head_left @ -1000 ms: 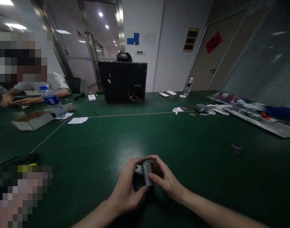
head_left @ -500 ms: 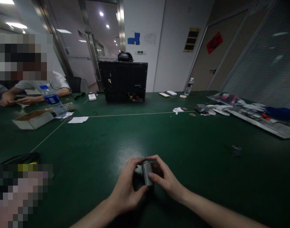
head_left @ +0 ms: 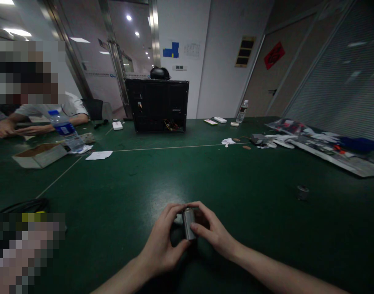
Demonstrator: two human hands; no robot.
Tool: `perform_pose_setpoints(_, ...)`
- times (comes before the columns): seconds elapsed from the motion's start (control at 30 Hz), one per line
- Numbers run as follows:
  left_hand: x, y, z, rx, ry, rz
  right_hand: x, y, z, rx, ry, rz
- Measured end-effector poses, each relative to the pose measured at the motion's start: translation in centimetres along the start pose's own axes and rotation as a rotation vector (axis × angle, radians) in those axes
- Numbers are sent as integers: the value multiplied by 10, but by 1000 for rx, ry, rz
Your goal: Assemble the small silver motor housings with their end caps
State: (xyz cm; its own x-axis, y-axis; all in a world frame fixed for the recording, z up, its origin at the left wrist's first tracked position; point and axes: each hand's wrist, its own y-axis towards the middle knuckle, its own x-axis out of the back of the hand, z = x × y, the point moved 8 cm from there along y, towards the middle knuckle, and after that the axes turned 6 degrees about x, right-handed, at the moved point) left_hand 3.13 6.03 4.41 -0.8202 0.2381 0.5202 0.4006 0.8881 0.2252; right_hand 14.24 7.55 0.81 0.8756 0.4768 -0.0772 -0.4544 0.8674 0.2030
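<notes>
A small silver metal cylinder [head_left: 189, 225] is between my two hands near the front of the green table [head_left: 150, 175], tilted slightly to the left. My left hand [head_left: 162, 241] grips it by its ends, fingertips at the top and thumb at the lower end. From the other side, my right hand [head_left: 213, 230] curls round it, with the thumb pressed on its face and the index finger reaching over its top. The right hand's other fingers are partly hidden behind the cylinder. Off to the right stands a short dark metal cylindrical part [head_left: 302, 192], apart from both hands.
A black open-backed cabinet [head_left: 157, 102] stands at the back. On the left are an open box [head_left: 39, 156], a tilted water bottle [head_left: 66, 131], paper [head_left: 99, 155] and a coiled black cable [head_left: 27, 204]; a person sits behind. A loaded tray [head_left: 337, 157] lies at right.
Both hands keep nearly the same grip on the metal cylinder. The whole view has shifted very slightly, with the background a little further left.
</notes>
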Motion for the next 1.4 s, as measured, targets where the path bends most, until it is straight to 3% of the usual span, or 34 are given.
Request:
perform_pose_setpoints(0.87, 0, 2, 15, 74, -46, -38, 6, 2, -5, -61, -68, -44)
perform_pose_setpoints(1.17, 3, 5, 22, 138, -64, -46, 2, 2, -29, -121, 232, -46)
perform_pose_setpoints(1.4, 4, 7, 26, 180, -103, -60, 0, 3, -26, -127, 210, -20)
